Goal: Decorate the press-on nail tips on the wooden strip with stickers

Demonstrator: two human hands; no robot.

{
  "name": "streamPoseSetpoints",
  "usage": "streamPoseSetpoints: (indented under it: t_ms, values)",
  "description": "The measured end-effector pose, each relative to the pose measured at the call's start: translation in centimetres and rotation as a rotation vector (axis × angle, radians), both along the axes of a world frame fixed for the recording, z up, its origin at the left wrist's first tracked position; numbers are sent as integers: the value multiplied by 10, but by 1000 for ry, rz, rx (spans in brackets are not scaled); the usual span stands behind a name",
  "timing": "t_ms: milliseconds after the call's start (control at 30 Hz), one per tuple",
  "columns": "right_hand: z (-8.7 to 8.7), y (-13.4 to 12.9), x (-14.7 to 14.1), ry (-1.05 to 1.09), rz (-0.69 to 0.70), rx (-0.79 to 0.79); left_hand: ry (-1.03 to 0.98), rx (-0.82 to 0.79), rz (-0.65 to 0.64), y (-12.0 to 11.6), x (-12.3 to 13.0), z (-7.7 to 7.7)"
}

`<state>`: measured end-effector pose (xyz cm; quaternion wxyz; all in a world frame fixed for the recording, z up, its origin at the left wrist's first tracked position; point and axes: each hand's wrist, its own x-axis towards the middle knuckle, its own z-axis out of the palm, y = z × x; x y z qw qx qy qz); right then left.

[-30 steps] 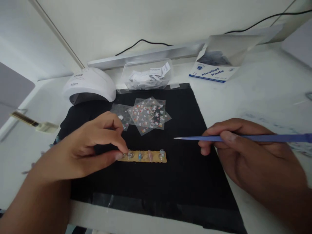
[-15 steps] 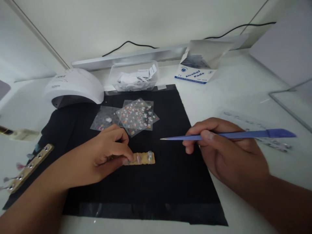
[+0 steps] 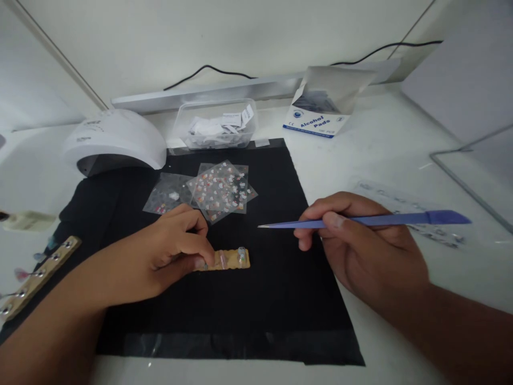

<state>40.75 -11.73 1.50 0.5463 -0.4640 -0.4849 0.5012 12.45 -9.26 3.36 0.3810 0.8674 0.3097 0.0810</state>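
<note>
My left hand (image 3: 180, 248) is closed in a pinch at the left end of a small tan strip (image 3: 233, 263) lying on a black mat (image 3: 240, 310). Between its fingertips a bit of a bluish nail tip (image 3: 206, 265) shows, mostly hidden. A pink nail tip (image 3: 223, 260) and a clear one with a grey figure (image 3: 241, 255) stand on the strip's right part. My right hand (image 3: 356, 240) grips blue tweezers (image 3: 385, 220), their metal points facing left above the mat, apart from the strip. Transparent sticker sheets (image 3: 220, 187) overlap behind my left hand.
A white nail lamp (image 3: 116, 139) stands back left, beside a clear tub of packets (image 3: 216, 139) and an Alcohol Pads box (image 3: 316, 120). Another strip with nail tips (image 3: 42, 275) and a bottle (image 3: 30, 221) lie left. Clear sheets (image 3: 425, 219) lie behind my right hand.
The whole view has shifted slightly, so everything appears a little further left. Both hands keep their grips; the tweezers stay about the same distance from the strip.
</note>
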Motion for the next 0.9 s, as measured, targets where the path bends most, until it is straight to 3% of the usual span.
streamPoseSetpoints:
  t_ms: [467, 633, 700, 800, 900]
  values:
    - [-6, 1, 4, 15, 36, 52, 33, -29, 14, 0, 5, 0]
    - [-7, 3, 1, 37, -17, 74, -86, 80, 35, 3, -4, 3]
    - [-7, 4, 0, 28, -33, 99, -150, 195, 177, 10, -14, 3]
    - [-8, 5, -4, 12, -83, 112, -24, 433, 623, 26, -29, -4]
    - [-8, 8, -7, -28, -123, 108, 132, 479, 790, 38, -35, -16]
